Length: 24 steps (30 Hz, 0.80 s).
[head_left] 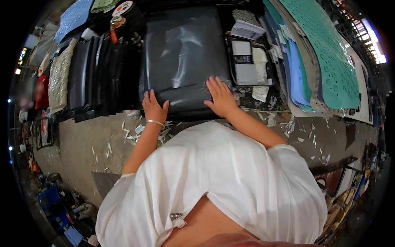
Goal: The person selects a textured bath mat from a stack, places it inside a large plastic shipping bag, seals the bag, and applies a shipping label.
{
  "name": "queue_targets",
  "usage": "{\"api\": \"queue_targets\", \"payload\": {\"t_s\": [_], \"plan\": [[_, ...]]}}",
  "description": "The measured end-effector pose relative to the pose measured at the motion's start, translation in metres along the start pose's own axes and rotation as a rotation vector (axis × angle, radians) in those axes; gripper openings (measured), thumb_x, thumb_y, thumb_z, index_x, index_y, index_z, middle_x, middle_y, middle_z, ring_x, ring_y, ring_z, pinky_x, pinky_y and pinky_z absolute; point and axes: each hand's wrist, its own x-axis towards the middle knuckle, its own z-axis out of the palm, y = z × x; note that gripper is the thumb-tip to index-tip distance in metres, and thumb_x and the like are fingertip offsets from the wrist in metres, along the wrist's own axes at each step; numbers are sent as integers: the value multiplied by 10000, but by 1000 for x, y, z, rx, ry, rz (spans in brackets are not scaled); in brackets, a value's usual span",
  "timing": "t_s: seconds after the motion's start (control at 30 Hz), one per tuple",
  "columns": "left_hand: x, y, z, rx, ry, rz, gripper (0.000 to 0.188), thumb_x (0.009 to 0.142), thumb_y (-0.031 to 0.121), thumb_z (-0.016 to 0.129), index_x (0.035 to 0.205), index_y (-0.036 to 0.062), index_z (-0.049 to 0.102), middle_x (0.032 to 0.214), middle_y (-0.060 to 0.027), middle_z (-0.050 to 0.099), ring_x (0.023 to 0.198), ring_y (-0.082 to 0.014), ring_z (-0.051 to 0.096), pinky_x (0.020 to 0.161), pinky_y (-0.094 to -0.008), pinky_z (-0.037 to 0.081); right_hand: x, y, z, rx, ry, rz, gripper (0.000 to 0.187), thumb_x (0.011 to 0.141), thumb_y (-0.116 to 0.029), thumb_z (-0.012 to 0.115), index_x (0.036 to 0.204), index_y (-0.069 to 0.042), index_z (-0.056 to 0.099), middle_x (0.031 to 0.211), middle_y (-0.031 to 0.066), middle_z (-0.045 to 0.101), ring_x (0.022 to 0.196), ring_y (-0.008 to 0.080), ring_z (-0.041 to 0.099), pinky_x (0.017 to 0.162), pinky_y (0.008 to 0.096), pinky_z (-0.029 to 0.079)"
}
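A glossy black plastic sheet (185, 53), folded into a large rectangle, lies in front of me on top of more black material. My left hand (155, 108) rests at its near left corner, fingers apart and pointing away from me; a bangle circles that wrist. Flat on the sheet's near right part lies my right hand (221, 97), its fingers spread. Neither hand grips anything. Across the near end of the sheet, between the hands, runs a fold or crease.
Stacked black folded sheets (96, 74) and a beige bubbled mat (61, 78) stand at left. To the right are a black tray (252, 61) with white packets and a pile of mats topped by a green one (329, 57). White scraps (142, 129) litter the floor.
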Motion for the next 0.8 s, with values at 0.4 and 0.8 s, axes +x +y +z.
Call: {"api": "queue_targets", "payload": {"t_s": [0.4, 0.8], "plan": [[38, 18, 47, 301, -131, -376, 971, 842, 697, 487, 1542, 169, 71, 1496, -259, 247, 1345, -432, 264, 1078, -568, 230, -133, 120, -25, -82, 262, 503, 432, 807, -267, 678, 1188, -81, 594, 1184, 156, 590, 1115, 360, 541, 968, 449, 427], [40, 36, 25, 318, -133, -301, 876, 864, 567, 568, 1534, 175, 163, 1545, -249, 182, 1409, -416, 202, 1104, -561, 207, -124, 196, -34, 235, 288, 924, 111, 830, -160, 673, 862, -55, 658, 838, 83, 654, 785, 272, 637, 716, 399, 505]]}}
